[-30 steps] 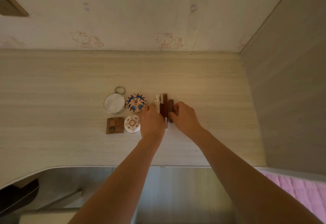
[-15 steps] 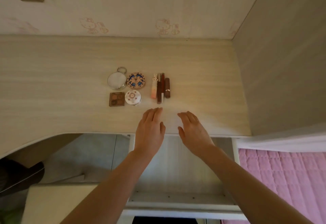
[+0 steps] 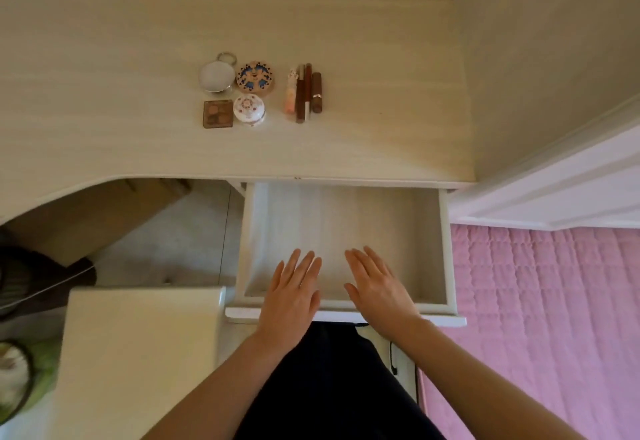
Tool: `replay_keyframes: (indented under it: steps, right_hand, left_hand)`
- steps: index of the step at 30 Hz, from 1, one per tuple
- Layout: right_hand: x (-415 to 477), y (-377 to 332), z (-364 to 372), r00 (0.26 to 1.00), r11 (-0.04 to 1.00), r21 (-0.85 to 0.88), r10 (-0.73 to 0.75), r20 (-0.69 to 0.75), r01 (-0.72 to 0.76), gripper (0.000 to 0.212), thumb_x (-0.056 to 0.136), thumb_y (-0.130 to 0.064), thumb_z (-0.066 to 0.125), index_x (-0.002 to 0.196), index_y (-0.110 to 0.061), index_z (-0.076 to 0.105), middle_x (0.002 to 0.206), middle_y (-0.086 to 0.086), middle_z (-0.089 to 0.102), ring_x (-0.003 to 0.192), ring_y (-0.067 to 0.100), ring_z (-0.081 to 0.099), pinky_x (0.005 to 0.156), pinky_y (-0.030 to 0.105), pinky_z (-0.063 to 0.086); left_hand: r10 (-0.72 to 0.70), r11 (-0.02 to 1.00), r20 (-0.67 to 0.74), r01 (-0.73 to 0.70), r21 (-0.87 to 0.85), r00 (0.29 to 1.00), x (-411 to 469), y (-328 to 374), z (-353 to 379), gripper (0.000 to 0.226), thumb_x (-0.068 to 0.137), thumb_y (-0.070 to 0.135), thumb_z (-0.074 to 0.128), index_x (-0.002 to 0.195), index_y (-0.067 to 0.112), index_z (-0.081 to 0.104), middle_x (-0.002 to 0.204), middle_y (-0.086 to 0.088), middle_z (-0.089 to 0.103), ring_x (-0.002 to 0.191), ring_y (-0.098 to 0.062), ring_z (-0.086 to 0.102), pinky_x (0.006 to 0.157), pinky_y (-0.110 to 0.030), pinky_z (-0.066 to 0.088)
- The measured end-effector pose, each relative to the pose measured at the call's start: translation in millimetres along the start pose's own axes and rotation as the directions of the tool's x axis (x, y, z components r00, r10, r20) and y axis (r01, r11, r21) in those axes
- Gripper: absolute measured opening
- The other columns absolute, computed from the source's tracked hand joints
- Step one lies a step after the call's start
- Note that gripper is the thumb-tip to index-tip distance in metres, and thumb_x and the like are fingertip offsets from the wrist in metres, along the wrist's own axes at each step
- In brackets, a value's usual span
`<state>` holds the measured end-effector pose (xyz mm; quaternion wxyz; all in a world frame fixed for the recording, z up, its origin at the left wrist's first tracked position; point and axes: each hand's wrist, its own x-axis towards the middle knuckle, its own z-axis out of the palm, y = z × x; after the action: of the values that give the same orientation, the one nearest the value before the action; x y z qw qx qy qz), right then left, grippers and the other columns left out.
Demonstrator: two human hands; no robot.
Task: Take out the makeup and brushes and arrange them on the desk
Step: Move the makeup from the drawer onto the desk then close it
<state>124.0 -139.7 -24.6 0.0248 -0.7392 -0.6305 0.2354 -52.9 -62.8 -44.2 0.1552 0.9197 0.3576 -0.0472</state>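
– Nearest, how do the two hands lie?
– The left hand point(image 3: 291, 297) and right hand point(image 3: 379, 292) are side by side, palms down, over the near front edge of the open drawer point(image 3: 446, 249). The fingers point(image 3: 304, 261) are straight, slightly spread and hold nothing. Whether they rest on the front edge or hover above it cannot be told.
– Why there?
– The part of the drawer in view shows nothing inside. The hands are probably placed to check it or push it shut.
– And the makeup?
– It is farther off on the desk point(image 3: 104, 100), well apart from the hands. The left group forms a square block: palette point(image 3: 217, 113) and white box point(image 3: 248, 109) near, mirror point(image 3: 216, 76) and patterned compact point(image 3: 255, 78) far. The right group holds a pink tube point(image 3: 291, 93), two slim brown sticks point(image 3: 300, 97) and a lipstick point(image 3: 316, 92). These lie parallel, close together, each running near to far. Grouping by shape likely keeps each piece easy to see, and the arranging looks finished.
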Motion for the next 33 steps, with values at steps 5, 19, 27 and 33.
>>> replay_keyframes:
  steps: [5, 19, 27, 33]
  right_hand:
    - [-28, -4, 38, 0.988, 0.999, -0.027, -0.018, 0.151, 0.022, 0.060, 0.102, -0.038, 0.035, 0.152, -0.012, 0.016, 0.158, 0.009, 0.021, 0.147, 0.028, 0.010, 0.120, 0.041, 0.012]
    - [-44, -6, 59, 0.969, 0.989, -0.123, -0.056, 0.240, 0.088, 0.058, 0.099, -0.020, 0.031, 0.153, -0.015, 0.008, 0.158, 0.013, 0.017, 0.145, 0.036, 0.014, 0.118, 0.052, 0.008]
    - [-42, -3, 50, 0.976, 0.978, -0.161, -0.103, 0.192, 0.135, 0.053, 0.093, -0.028, 0.037, 0.145, -0.016, 0.040, 0.145, 0.009, 0.046, 0.134, 0.032, 0.042, 0.107, 0.055, 0.036]
    - [-31, 4, 53, 0.988, 0.974, -0.171, -0.141, 0.061, 0.149, 0.056, 0.084, -0.021, 0.059, 0.139, -0.014, 0.048, 0.132, 0.010, 0.058, 0.111, 0.028, 0.061, 0.097, 0.051, 0.047]
  left_hand:
    - [-0.053, 0.997, 0.142, 0.046, 0.057, 0.988, -33, 3, 27, 0.057, 0.097, 0.042, 0.037, 0.147, 0.016, 0.036, 0.155, -0.003, 0.030, 0.145, -0.026, 0.020, 0.115, -0.048, 0.026]
    - [0.059, 0.992, 0.114, -0.071, 0.109, 0.992, -47, -6, 42, 0.055, 0.092, 0.035, 0.058, 0.142, 0.018, 0.045, 0.145, -0.004, 0.048, 0.135, -0.025, 0.044, 0.108, -0.050, 0.037]
    - [0.147, 0.972, 0.102, -0.162, 0.167, 0.984, -44, -19, 50, 0.053, 0.097, 0.039, 0.033, 0.146, 0.022, 0.038, 0.151, -0.002, 0.040, 0.138, -0.024, 0.038, 0.110, -0.055, 0.032]
    - [0.160, 0.978, 0.028, -0.163, 0.134, 0.987, -30, -24, 48, 0.052, 0.094, 0.038, 0.048, 0.143, 0.021, 0.043, 0.144, -0.003, 0.050, 0.129, -0.023, 0.051, 0.106, -0.051, 0.039]
